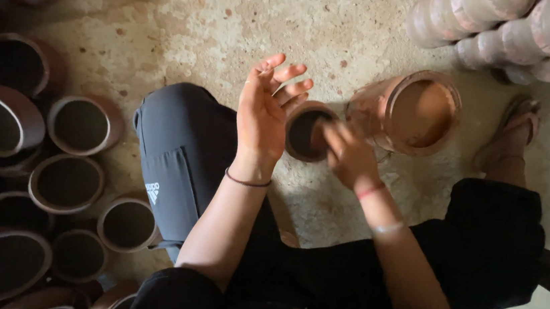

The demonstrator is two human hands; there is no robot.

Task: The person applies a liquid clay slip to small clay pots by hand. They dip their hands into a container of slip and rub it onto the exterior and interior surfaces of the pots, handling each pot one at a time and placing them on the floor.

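Observation:
A small dark clay pot (301,135) is held above the floor between my two hands, its mouth facing up towards me. My left hand (262,114) lies flat against the pot's left side, palm to the wall and fingers spread upward. My right hand (349,156), slightly blurred, grips the pot's right rim, with a finger or thumb reaching into the mouth. Just right of the pot stands a wider clay jar (420,113), filled with reddish-brown liquid. I am sitting on the floor in dark trousers.
Several empty clay pots (67,183) crowd the floor at the left. Stacked pale reddish pots (502,28) lie on their sides at the top right. My sandalled foot (512,134) rests beside the jar. The concrete floor (186,25) is rough and stained.

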